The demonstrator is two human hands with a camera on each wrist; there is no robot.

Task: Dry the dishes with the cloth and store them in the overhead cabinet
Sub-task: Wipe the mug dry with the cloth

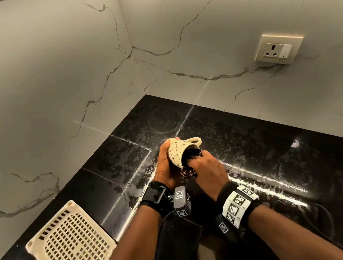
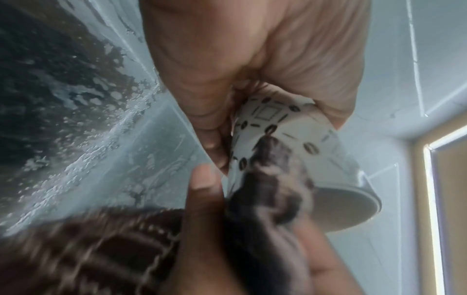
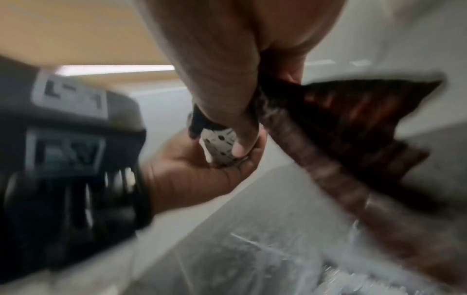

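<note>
Left hand (image 1: 166,165) grips cup (image 1: 180,151) tilted sideways above wet counter (image 1: 253,132), mouth toward right hand (image 1: 206,169), which clutches dark cloth (image 1: 188,172) stuffed inside (likely drying the interior). Basket (image 1: 72,247) nearby.

- The right hand (image 3: 227,69) pinches the dark cloth (image 3: 353,123), which trails off blurred.
- The left hand (image 3: 192,171) cups the patterned cup (image 3: 220,147).
- The wet surface (image 3: 265,259) lies below.
</note>
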